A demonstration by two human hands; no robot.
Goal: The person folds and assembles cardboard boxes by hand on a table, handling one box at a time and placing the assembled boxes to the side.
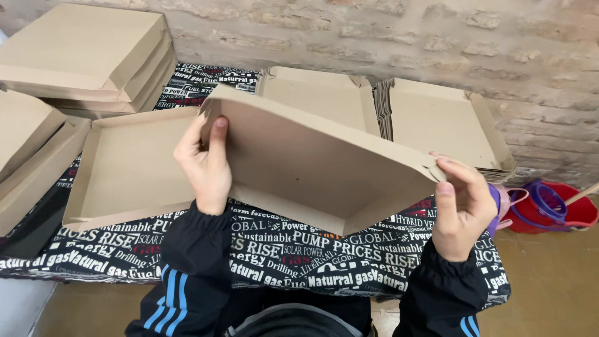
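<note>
A table draped in a black cloth point(299, 256) printed with white and red lettering fills the lower view, set against a pale brick wall point(499, 50), and on it lie stacks of brown cardboard: closed boxes point(81, 50) piled at the far left, an open tray point(125, 168) lying flat just left of centre, and two stacks of nested trays point(437, 122) towards the wall. Held above all this — clear of the cloth and tilted, its open side facing down and towards the person — is one folded cardboard tray point(312, 162), plain brown and shallow, with low upright walls. Its long axis runs from upper left to lower right, spanning the gap between the two hands, so each hand has one end and neither is nearer its middle. The left hand point(203, 165) is closed on the tray's left end, thumb pressed along the wall beside the corner. The right hand point(462, 209) pinches the right corner flap between thumb and fingers. A red bucket point(561, 212) sits on the floor at far right.
</note>
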